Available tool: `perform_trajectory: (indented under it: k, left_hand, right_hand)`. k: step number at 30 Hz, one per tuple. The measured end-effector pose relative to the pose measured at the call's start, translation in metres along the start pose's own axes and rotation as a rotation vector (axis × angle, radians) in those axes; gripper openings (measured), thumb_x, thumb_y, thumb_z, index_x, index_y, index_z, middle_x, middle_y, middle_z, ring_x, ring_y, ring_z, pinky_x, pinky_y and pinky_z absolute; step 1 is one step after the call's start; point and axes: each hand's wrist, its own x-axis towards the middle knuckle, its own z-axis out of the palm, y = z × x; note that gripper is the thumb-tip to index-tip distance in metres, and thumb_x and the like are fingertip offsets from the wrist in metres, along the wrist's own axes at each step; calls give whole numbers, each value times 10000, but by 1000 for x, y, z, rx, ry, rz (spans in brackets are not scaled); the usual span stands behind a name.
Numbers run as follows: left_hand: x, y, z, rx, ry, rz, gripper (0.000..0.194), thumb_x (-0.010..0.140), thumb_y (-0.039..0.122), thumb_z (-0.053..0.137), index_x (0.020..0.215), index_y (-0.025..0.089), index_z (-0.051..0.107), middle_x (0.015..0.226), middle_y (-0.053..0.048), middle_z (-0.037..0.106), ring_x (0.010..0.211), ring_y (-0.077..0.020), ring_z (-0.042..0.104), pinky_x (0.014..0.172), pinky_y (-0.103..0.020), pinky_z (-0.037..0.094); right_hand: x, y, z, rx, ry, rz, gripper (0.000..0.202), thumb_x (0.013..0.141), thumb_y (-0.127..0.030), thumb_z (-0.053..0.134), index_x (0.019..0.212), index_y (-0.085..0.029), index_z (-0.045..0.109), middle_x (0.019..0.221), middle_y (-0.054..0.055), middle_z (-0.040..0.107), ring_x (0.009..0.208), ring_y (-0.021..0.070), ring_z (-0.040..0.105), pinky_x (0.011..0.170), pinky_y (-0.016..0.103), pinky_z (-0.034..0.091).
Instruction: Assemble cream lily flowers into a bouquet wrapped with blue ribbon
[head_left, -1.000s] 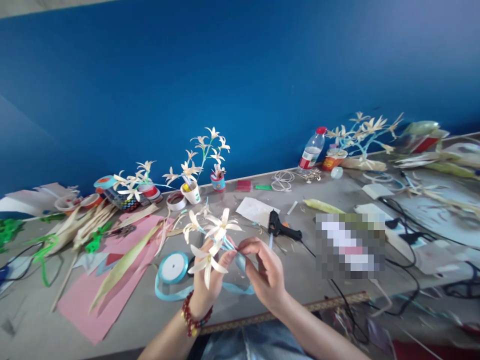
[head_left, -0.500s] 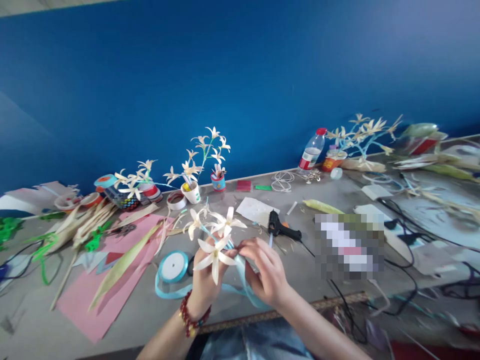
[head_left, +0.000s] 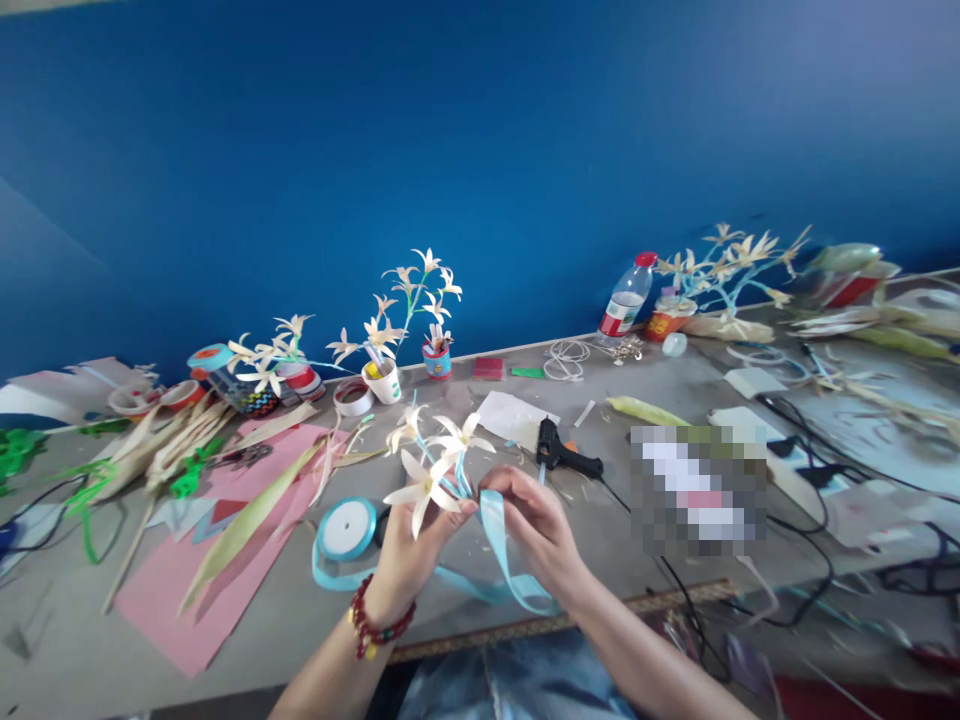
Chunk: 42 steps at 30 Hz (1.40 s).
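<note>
Low over the near part of the table, my left hand is closed on the blue-wrapped stems of a small bunch of cream artificial flowers. The blossoms lean up and to the left above my fingers. Pinched in my right hand beside the stems is a light blue ribbon. It loops down below my fingers and runs left along the table to its spool. The fingertips of both hands nearly meet at the stems, and where the ribbon touches them is partly hidden.
A black glue gun lies right of my hands, its cord trailing rightward. Pink paper and a husk strip lie at left. Behind stand a white cup with flowers and a plastic bottle.
The flower bunch has turned slightly, showing more of the blue stems. My right hand has shifted a little, and the ribbon now hangs in a wider, more visible loop.
</note>
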Motion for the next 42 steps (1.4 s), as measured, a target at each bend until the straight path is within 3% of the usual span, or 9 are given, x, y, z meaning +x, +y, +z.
perform_trajectory:
  k: [4,8,13,18,22,26,35,42]
  left_hand:
    - [1,5,2,-95,-40,-11,209,829,353,751,887,153,735,821,-54,701,800,-194,622,761,-279,500]
    - [3,11,2,-172,-83,39,115,867,286,721,888,172,717,838,-27,667,794,-155,597,760,-247,477]
    - [4,11,1,-286,-206,19,88,880,254,707,895,170,728,829,-35,666,764,-151,600,743,-264,485]
    - [3,6,3,-372,-208,3,93,870,258,715,862,166,729,896,-58,688,744,-161,620,716,-291,513]
    - [4,5,4,-392,-180,-59,164,804,317,782,809,163,724,829,-47,682,731,-169,624,669,-282,529]
    - [4,7,8,-414,-185,-70,257,765,411,792,764,165,715,777,-50,681,712,-201,645,619,-310,552]
    - [7,8,10,-439,-250,-114,253,764,416,781,760,177,698,771,-63,681,670,-213,657,557,-328,557]
    - [10,11,13,-325,-214,-22,314,765,495,768,721,194,693,744,-62,651,753,-238,640,631,-356,561]
  right_hand:
    - [-1,-4,2,129,86,1,242,961,-376,590,812,-202,669,812,41,607,765,193,562,709,294,414]
    - [-3,-10,7,405,133,213,246,891,-392,686,742,-196,683,785,28,587,710,172,524,655,274,408]
    - [-5,-9,9,562,130,383,235,813,-344,770,666,-182,685,744,15,605,666,143,511,605,240,386]
    - [-9,3,11,698,163,518,175,781,-314,803,717,-175,717,708,5,646,636,123,557,608,222,423]
    - [-10,3,14,817,175,651,205,699,-302,868,707,-172,711,660,-5,663,588,130,610,653,264,503]
    - [-8,-3,15,862,170,713,236,658,-293,896,702,-158,708,639,3,689,553,143,648,644,279,529]
    - [-5,-4,15,934,111,742,271,652,-318,912,661,-133,714,603,7,690,497,102,606,606,244,535]
    - [-6,-3,12,966,60,794,262,731,-361,866,743,-145,718,612,0,669,478,92,580,548,232,524]
